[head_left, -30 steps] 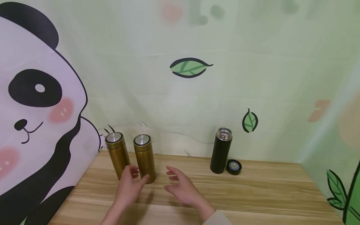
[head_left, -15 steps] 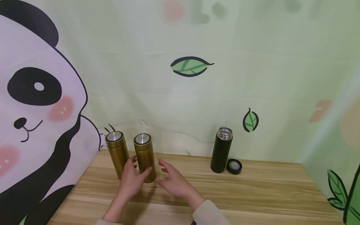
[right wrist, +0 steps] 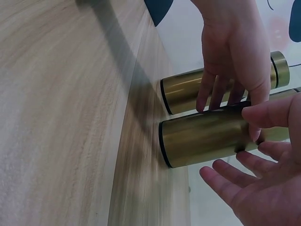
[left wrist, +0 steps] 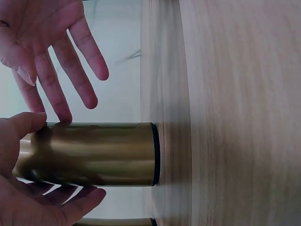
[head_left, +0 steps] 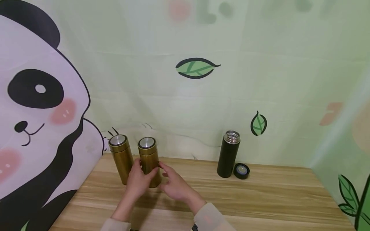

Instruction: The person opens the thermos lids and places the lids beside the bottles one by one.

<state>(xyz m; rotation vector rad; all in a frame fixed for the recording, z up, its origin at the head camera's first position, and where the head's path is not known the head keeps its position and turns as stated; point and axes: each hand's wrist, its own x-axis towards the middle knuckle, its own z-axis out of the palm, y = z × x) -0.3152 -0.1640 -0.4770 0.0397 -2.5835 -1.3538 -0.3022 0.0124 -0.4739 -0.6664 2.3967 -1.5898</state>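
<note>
The gold bottle on the right (head_left: pixel 148 158) is standing upright on the table (head_left: pixel 260 199) between my two hands, and I'm gripping it with my left hand (head_left: pixel 138 183) while my right hand (head_left: pixel 175 186), fingers extended, is reaching its right side, contact uncertain.

My head camera looks forward and down from above and well back of the gold cylindrical metal bottle (head_left: pixel 148 159) in my left hand (head_left: pixel 137 182). My wrist cameras face it low and close, rolled opposite ways: its base points right in the left-wrist view, left in the right-wrist one. Both share its lower body.
</note>
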